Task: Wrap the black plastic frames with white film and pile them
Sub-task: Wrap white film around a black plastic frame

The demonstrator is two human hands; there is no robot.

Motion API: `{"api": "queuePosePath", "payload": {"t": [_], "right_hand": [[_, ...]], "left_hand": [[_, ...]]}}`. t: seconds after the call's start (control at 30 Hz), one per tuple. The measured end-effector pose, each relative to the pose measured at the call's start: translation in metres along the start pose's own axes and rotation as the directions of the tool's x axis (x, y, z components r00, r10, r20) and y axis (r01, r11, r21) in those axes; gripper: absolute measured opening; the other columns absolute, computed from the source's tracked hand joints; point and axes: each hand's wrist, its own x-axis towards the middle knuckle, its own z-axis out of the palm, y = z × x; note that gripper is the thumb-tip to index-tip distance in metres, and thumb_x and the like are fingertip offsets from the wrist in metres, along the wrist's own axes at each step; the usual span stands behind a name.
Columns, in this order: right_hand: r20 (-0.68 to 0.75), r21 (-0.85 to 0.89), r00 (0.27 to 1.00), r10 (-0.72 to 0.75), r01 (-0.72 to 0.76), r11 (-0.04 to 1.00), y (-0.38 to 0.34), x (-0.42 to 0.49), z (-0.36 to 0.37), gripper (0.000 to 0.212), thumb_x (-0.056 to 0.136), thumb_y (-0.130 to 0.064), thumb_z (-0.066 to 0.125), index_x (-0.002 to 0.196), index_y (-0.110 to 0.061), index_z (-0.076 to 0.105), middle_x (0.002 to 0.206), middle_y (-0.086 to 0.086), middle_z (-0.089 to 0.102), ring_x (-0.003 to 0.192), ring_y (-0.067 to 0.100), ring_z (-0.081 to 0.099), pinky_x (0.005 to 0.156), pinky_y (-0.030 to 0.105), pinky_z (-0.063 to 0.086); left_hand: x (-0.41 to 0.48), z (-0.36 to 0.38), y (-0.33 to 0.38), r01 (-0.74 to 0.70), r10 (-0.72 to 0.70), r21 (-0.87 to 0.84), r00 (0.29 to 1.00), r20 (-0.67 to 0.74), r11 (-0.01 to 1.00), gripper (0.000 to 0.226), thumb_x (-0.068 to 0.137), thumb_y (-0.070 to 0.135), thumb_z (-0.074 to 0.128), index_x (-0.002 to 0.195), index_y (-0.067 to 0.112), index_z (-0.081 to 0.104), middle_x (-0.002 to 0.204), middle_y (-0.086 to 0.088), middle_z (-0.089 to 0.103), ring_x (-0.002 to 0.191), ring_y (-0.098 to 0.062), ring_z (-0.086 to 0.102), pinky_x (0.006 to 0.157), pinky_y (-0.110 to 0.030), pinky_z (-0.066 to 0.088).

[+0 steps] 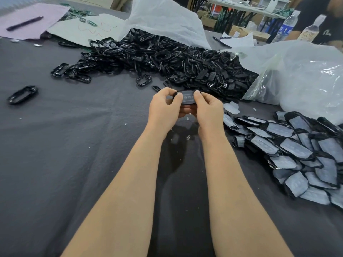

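pinching a black plastic frame (187,102) between them, a worker's left hand (163,108) and right hand (208,110) hold the piece just above the grey table cloth (74,145), at the near foot of a heap of unwrapped frames (167,60). both thumbs curl over the frame's top edge, one at each end, with the other fingers tucked underneath. a pale sheet of white film (186,97) lies across its face.

the frame looks light and stiff, a thin moulded loop that might flex or crack if squeezed across its open middle, so the ends and outer rim seem the safer places to grip. the film appears thin, limp and quick to crease, probably best smoothed from the centre outward and folded over the rim. the glossy plastic may slip under dry fingertips.

to the right, the pile of wrapped frames (297,154) spreads near the right forearm and just beside a clear bag (306,80), so a wide swing on that side could scatter it. a spare film piece (232,107) lies between the right hand and that pile. to the left the cloth offers the widest room, with a stray frame (22,94) well apart. the near table edge is not in view.
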Motion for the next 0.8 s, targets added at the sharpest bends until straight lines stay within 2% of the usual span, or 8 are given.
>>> {"api": "queuePosePath", "payload": {"t": [0.07, 0.13, 0.23, 0.33, 0.47, 0.6, 0.7, 0.8], "right_hand": [[-0.011, -0.194, 0.993, -0.115, 0.110, 0.975, 0.0019, 0.0005, -0.0009, 0.026, 0.098, -0.019, 0.050, 0.094, 0.001, 0.066, 0.084, 0.010, 0.068, 0.080, 0.023, 0.064, 0.078, 0.032, 0.050], [-0.025, -0.353, 0.971, -0.237, 0.214, 0.911, 0.0022, -0.0012, -0.0012, 0.024, 0.098, -0.021, 0.050, 0.093, -0.002, 0.065, 0.070, -0.007, 0.057, 0.068, 0.008, 0.052, 0.065, 0.016, 0.037], [-0.033, -0.419, 0.953, -0.303, 0.262, 0.869, 0.0040, -0.0021, -0.0002, 0.021, 0.098, -0.020, 0.052, 0.093, -0.003, 0.064, 0.064, -0.015, 0.045, 0.059, 0.001, 0.043, 0.058, 0.010, 0.033], [-0.040, -0.403, 0.952, -0.303, 0.262, 0.877, 0.0033, -0.0039, 0.0006, 0.020, 0.097, -0.019, 0.054, 0.099, -0.002, 0.064, 0.067, -0.014, 0.048, 0.060, 0.000, 0.046, 0.059, 0.003, 0.034], [0.026, -0.321, 0.976, -0.214, 0.211, 0.923, -0.0018, -0.0069, 0.0008, 0.024, 0.093, -0.019, 0.059, 0.115, -0.009, 0.058, 0.079, -0.006, 0.059, 0.074, 0.007, 0.057, 0.075, 0.017, 0.047], [0.033, -0.230, 0.989, -0.146, 0.150, 0.962, -0.0034, -0.0071, 0.0004, 0.013, 0.091, -0.010, 0.059, 0.102, -0.014, 0.053, 0.093, 0.017, 0.068, 0.090, 0.032, 0.065, 0.088, 0.047, 0.051], [0.027, -0.238, 0.990, -0.137, 0.140, 0.961, -0.0036, -0.0072, -0.0003, 0.013, 0.091, -0.010, 0.059, 0.100, -0.015, 0.051, 0.094, 0.020, 0.068, 0.091, 0.034, 0.065, 0.087, 0.050, 0.051], [0.034, -0.250, 0.990, -0.135, 0.139, 0.958, -0.0029, -0.0085, 0.0010, 0.014, 0.091, -0.012, 0.060, 0.102, -0.015, 0.052, 0.095, 0.016, 0.068, 0.090, 0.030, 0.066, 0.088, 0.048, 0.051]], "left_hand": [[0.0001, 0.0005, -0.0013, -0.015, 0.015, 0.035, 1.000, -0.001, 0.999, 0.012, 0.098, 0.015, 0.051, 0.087, 0.018, 0.056, 0.088, -0.013, 0.071, 0.071, -0.018, 0.072, 0.062, -0.022, 0.057], [0.0005, 0.0005, -0.0032, -0.035, 0.036, 0.080, 0.999, -0.013, 0.996, 0.012, 0.099, 0.014, 0.050, 0.089, 0.018, 0.054, 0.086, -0.009, 0.071, 0.066, -0.012, 0.070, 0.059, -0.018, 0.055], [0.0015, 0.0013, -0.0057, -0.053, 0.057, 0.121, 0.998, -0.029, 0.991, 0.008, 0.099, 0.013, 0.049, 0.092, 0.013, 0.054, 0.076, -0.005, 0.069, 0.057, -0.005, 0.066, 0.057, -0.017, 0.054], [0.0022, 0.0021, -0.0060, -0.066, 0.072, 0.128, 0.997, -0.038, 0.990, 0.007, 0.099, 0.012, 0.049, 0.095, 0.010, 0.054, 0.071, -0.001, 0.066, 0.053, -0.001, 0.064, 0.055, -0.015, 0.053], [0.0034, 0.0005, -0.0052, -0.081, 0.091, 0.157, 0.994, -0.054, 0.984, 0.008, 0.099, 0.013, 0.049, 0.096, 0.008, 0.056, 0.074, -0.002, 0.066, 0.056, -0.003, 0.064, 0.057, -0.015, 0.054], [0.0019, 0.0010, -0.0049, -0.093, 0.104, 0.185, 0.993, -0.051, 0.978, 0.010, 0.098, 0.016, 0.051, 0.096, 0.009, 0.057, 0.082, -0.006, 0.069, 0.064, -0.006, 0.068, 0.063, -0.020, 0.057], [0.0019, 0.0014, -0.0052, -0.089, 0.099, 0.212, 0.994, -0.037, 0.973, 0.007, 0.096, 0.019, 0.056, 0.097, 0.011, 0.057, 0.091, -0.009, 0.070, 0.078, -0.015, 0.070, 0.073, -0.032, 0.059], [0.0020, -0.0001, -0.0056, -0.087, 0.094, 0.189, 0.995, -0.027, 0.978, 0.011, 0.095, 0.015, 0.057, 0.086, 0.020, 0.053, 0.083, -0.006, 0.070, 0.066, -0.008, 0.068, 0.067, -0.026, 0.059]]}}
